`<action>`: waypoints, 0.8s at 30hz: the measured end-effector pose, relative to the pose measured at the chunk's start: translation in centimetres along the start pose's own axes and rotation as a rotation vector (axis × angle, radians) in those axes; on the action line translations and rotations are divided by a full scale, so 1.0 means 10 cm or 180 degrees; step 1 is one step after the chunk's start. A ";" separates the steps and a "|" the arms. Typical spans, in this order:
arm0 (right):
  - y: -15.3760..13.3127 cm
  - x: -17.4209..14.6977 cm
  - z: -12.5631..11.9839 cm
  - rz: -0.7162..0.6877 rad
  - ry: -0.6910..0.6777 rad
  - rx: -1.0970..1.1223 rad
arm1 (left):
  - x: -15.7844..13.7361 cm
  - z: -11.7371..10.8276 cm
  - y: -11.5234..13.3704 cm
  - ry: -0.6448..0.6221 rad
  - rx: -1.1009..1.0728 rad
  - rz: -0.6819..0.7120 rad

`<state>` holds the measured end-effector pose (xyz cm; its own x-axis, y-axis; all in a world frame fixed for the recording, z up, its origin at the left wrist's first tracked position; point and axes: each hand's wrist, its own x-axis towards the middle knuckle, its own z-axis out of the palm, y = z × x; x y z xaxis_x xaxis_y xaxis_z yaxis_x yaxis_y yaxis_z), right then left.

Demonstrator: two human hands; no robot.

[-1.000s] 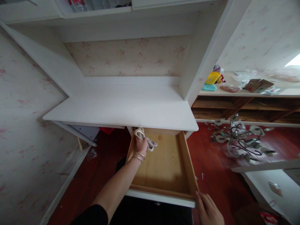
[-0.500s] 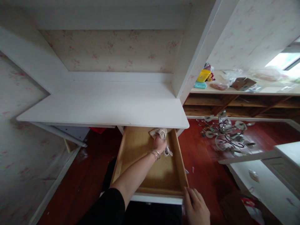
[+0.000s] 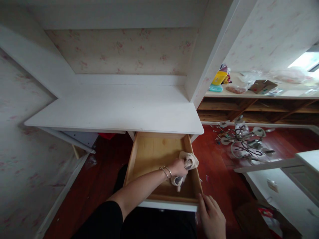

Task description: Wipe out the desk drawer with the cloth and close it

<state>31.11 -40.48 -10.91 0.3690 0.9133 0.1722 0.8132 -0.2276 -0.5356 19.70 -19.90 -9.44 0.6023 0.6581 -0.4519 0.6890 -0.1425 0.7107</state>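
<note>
An open wooden drawer (image 3: 152,156) is pulled out from under a white desk (image 3: 117,113). My left hand (image 3: 178,167), with bangles at the wrist, grips a crumpled pale cloth (image 3: 189,161) and presses it against the inside of the drawer's right wall. My right hand (image 3: 211,217) rests with fingers together on the drawer's white front at its right corner. The drawer holds nothing else that I can see.
A chandelier (image 3: 240,141) lies on the red wooden floor to the right. Behind it a low shelf (image 3: 256,94) carries a yellow box, a cardboard box and plastic bags. White furniture (image 3: 286,186) stands at the lower right. Floral wallpaper covers the walls.
My left hand has drawn the cloth from the drawer's back left, across the back, then forward along the right wall. My right hand has stayed at the front corner.
</note>
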 end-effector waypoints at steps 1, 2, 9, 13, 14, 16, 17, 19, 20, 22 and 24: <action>-0.01 0.00 0.00 0.0040 -0.0012 0.0049 | -0.11 0.02 -0.02 -0.0147 0.0103 0.0102; -0.01 0.00 -0.01 0.0081 -0.0033 0.0107 | -0.21 0.03 -0.03 -0.0300 0.0229 0.0231; -0.05 -0.01 -0.06 0.0290 -0.0237 0.0254 | -0.70 -0.09 -0.07 -0.1233 0.1695 0.0981; 0.00 -0.02 -0.04 0.0266 -0.0212 0.0209 | -0.92 -0.34 -0.21 -0.1439 0.2323 0.0947; 0.01 -0.03 -0.04 0.0286 -0.0197 0.0191 | -0.98 -0.42 -0.28 -0.1495 0.2472 0.0972; 0.01 -0.02 -0.04 0.0310 -0.0180 0.0173 | -1.11 -0.58 -0.46 -0.1495 0.2761 0.1035; 0.01 -0.02 -0.04 0.0303 -0.0185 0.0173 | -1.17 -0.66 -0.57 -0.1443 0.2887 0.1073; 0.01 -0.01 -0.04 0.0269 -0.0210 0.0176 | -1.29 -0.82 -0.77 -0.1264 0.3059 0.1126; 0.01 -0.01 -0.04 0.0257 -0.0225 0.0175 | -1.34 -0.89 -0.86 -0.1168 0.3105 0.1131; 0.02 -0.01 -0.03 0.0223 -0.0245 0.0154 | -1.40 -1.05 -1.02 -0.1033 0.3166 0.1093; 0.05 -0.02 -0.02 0.0161 -0.0275 0.0121 | -1.39 -1.19 -1.13 -0.0944 0.3229 0.0923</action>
<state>31.54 -40.81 -10.99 0.3677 0.9271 0.0730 0.7763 -0.2628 -0.5730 -1.20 -18.62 -4.77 0.7745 0.3166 -0.5476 0.4352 -0.8950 0.0980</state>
